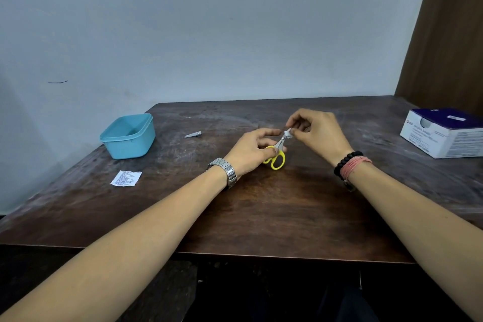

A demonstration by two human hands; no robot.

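**Scissors meet a small white scrap above the table's middle**

The left hand (251,150) grips the yellow-handled scissors (278,162), its fingers curled round the loops, with the blades pointing up and away toward the right hand (317,133). The right hand pinches a small white scrap (288,133) between thumb and fingertips, right at the blade tips; whether the blades are closed on it is too small to tell. Both hands sit close together over the middle of the dark wooden table (261,217), and the lower handle loop hangs just above or on the wood.

A metal watch (226,170) circles the left wrist; 2 bracelets (350,163), 1 of black beads and 1 of pink cord, circle the right. To the left stand a light blue tub (130,148) and, nearer the person, a torn printed wrapper (126,178). A nail clipper (192,134) lies between the tub and the hands. A white and blue box (444,141) sits at the far right edge.
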